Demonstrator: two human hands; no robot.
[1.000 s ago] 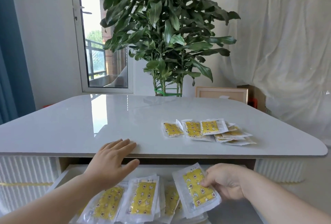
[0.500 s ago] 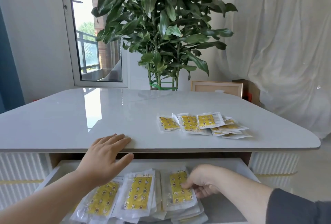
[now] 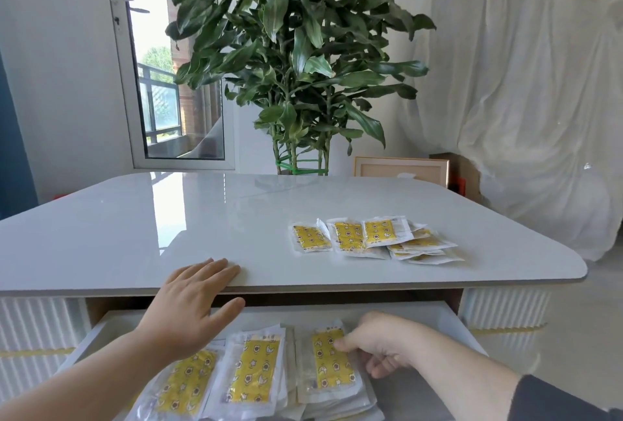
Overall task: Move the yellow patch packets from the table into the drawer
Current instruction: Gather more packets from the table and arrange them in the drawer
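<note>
Moved: our right hand (image 3: 381, 343) has lowered its packet (image 3: 328, 363) flat onto the drawer (image 3: 303, 316) stack.
Grip: thumb and curled fingers pinch its right edge; fingertips partly hidden.
Left: our left hand (image 3: 188, 306) rests flat, fingers straight, on the table (image 3: 202, 218) edge.
Waiting: overlapped yellow packets (image 3: 371, 240) on the table, count unclear.
Cut off: drawer's near end.

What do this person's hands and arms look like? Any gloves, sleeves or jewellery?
No gloves: the left hand and right hand are both bare, and no ring, watch or bracelet shows. The left forearm is uncovered right to the frame's edge. The right arm has a dark sleeve that begins well above the wrist, in the lower right corner.
</note>
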